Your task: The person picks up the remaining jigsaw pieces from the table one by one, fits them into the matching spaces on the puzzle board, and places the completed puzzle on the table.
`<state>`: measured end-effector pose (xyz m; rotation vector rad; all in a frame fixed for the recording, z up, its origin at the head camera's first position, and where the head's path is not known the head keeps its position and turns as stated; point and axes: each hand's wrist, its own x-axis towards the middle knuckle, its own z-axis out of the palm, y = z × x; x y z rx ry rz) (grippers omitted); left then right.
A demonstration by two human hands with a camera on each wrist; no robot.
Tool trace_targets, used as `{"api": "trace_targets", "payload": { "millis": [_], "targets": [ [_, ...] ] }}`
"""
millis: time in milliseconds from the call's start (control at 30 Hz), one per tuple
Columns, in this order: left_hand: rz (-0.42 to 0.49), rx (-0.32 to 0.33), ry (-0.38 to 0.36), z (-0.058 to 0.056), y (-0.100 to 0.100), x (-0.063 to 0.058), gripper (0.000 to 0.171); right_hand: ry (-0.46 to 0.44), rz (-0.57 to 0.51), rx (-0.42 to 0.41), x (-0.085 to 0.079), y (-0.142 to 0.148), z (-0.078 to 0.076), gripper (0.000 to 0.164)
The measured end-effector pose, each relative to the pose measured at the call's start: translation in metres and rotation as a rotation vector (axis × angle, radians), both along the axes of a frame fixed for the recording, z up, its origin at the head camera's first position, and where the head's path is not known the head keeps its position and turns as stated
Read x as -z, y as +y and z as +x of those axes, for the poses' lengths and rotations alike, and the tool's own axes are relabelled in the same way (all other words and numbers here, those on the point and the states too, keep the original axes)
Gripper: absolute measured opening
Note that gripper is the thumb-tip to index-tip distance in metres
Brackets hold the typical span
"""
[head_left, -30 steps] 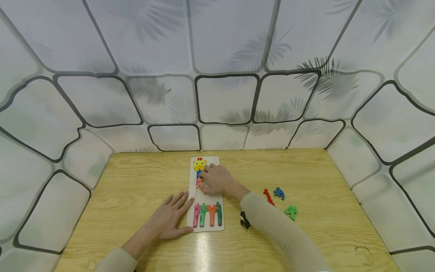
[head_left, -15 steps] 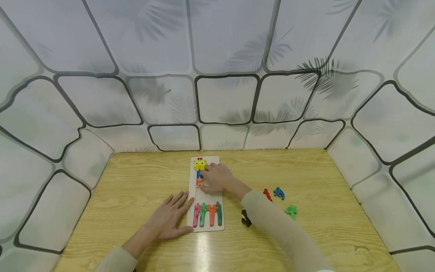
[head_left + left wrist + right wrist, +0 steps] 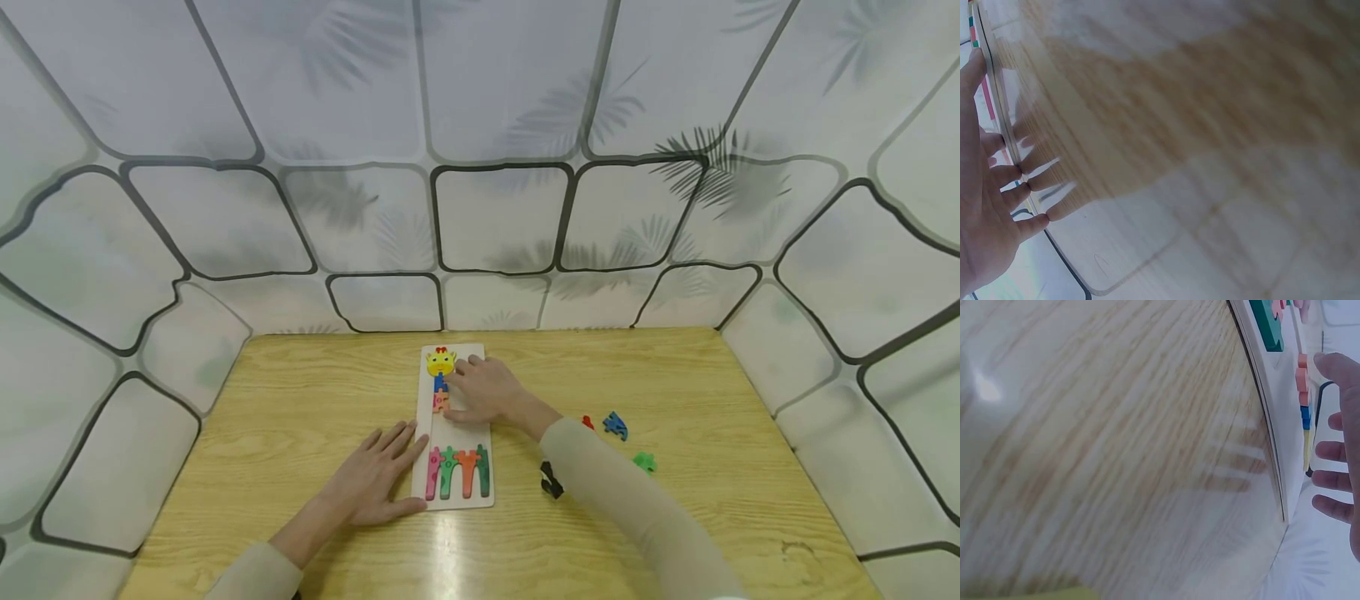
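A white giraffe puzzle board (image 3: pixel 459 435) lies on the table. My left hand (image 3: pixel 367 487) rests at its left edge with fingers spread, thumb on the lower corner. Over the board's upper part is my right hand (image 3: pixel 487 392), its fingertips beside the neck pieces. In the right wrist view its thumb and fingers (image 3: pixel 1332 481) stand apart with nothing between them. A yellow giraffe head piece (image 3: pixel 440 362) tops a blue puzzle piece (image 3: pixel 439 384) and a salmon puzzle piece (image 3: pixel 441 403). Pink, green, orange and dark green leg pieces (image 3: pixel 468 477) stand in a row at the bottom.
Right of the board lie a loose blue piece (image 3: pixel 616 426), a red piece (image 3: pixel 588 422), a green piece (image 3: pixel 645 462) and a black item (image 3: pixel 552 481). The right sleeve (image 3: pixel 622 508) partly covers the red and green ones. A patterned wall (image 3: pixel 495 302) rises behind the table (image 3: pixel 315 375).
My right hand has shifted slightly right, so more of the blue neck piece shows. Its sleeve now covers more of the red and green pieces. The left hand stays put.
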<state>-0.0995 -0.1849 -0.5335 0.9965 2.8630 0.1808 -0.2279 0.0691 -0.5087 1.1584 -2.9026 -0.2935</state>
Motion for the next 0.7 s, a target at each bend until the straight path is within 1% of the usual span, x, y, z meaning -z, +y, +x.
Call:
{"api": "trace_targets", "payload": {
  "millis": [200, 567, 700],
  "targets": [
    [-0.004, -0.008, -0.015, -0.001, 0.000, -0.001, 0.095, 0.017, -0.004, -0.016, -0.007, 0.002, 0.002, 0.072],
    [-0.003, -0.009, -0.027, 0.000, 0.001, -0.002, 0.095, 0.017, -0.009, -0.030, -0.015, 0.009, 0.007, 0.075],
    [-0.004, -0.008, -0.027, 0.000, 0.001, -0.003, 0.095, 0.036, -0.005, -0.039, -0.018, 0.012, 0.010, 0.075]
  ]
}}
